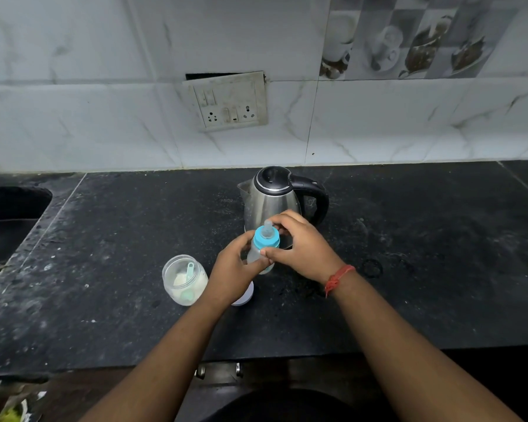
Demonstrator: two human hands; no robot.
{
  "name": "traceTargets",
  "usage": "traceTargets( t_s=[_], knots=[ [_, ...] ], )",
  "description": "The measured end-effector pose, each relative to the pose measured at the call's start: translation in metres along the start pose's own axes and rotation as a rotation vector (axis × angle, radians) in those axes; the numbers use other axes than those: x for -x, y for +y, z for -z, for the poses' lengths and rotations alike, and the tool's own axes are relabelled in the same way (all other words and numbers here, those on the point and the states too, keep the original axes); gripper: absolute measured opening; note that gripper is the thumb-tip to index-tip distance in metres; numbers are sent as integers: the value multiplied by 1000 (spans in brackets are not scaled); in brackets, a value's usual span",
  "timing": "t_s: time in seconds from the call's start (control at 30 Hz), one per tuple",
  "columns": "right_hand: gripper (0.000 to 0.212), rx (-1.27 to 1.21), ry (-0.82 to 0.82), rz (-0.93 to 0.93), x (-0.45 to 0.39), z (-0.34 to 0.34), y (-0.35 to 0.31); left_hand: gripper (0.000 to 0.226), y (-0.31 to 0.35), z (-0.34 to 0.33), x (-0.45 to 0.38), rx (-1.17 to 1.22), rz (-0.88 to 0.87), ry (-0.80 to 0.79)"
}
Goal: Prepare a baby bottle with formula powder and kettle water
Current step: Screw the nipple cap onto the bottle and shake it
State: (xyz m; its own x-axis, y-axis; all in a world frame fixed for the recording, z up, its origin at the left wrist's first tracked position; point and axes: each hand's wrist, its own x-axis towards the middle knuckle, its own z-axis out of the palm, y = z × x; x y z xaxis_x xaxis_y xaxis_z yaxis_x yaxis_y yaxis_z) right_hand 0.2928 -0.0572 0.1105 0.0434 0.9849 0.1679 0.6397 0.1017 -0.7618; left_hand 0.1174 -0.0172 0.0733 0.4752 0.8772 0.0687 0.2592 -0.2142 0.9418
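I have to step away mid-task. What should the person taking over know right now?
Left hand grips the baby bottle body; right hand holds its blue collar, teat on. The bottle is held above the counter in front of the kettle, lid shut. The open formula jar, scoop inside, stands to the left. Whether powder or water is already in the bottle cannot be told; check first.

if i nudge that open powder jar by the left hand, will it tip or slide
The powder jar looks squat and wide, so it would probably slide on the counter rather than tip. It seems only partly filled, so likely light. With no lid on and a scoop standing inside, a hard push could spill powder.
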Motion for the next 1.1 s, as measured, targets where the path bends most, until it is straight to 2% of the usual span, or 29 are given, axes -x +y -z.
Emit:
traceTargets(
  t_s=[0.17, 0.27, 0.33, 0.47, 0.57, 0.93, 1.1],
  knots=[
    [54, 71, 167, -60, 0, -13, 0, 51, 2, -2, -3, 24, -5, -13],
    [57, 97, 203, -76, 0, -19, 0, 53, 1, -2, -3, 30, 9, 2],
    [56, 77, 202, -80, 1, -18, -1, 54, 0, -1, -4, 29, 16, 11],
    [40, -67, 164, -60, 0, -8, -2, 53, 0, 2, -7, 18, 5, 13],
    [39, -116, 128, -28, 1, 0, -5, 55, 0, 4, -9, 9, 4, 1],
    [46, 53, 52, -1, -4, 3, -7, 54, -4, 7, -10, -61, -15, 1],
    [41, 55, 102, 17, -4, -1, -5, 53, -2, 6, -11, -56, -19, 7]
  ],
)
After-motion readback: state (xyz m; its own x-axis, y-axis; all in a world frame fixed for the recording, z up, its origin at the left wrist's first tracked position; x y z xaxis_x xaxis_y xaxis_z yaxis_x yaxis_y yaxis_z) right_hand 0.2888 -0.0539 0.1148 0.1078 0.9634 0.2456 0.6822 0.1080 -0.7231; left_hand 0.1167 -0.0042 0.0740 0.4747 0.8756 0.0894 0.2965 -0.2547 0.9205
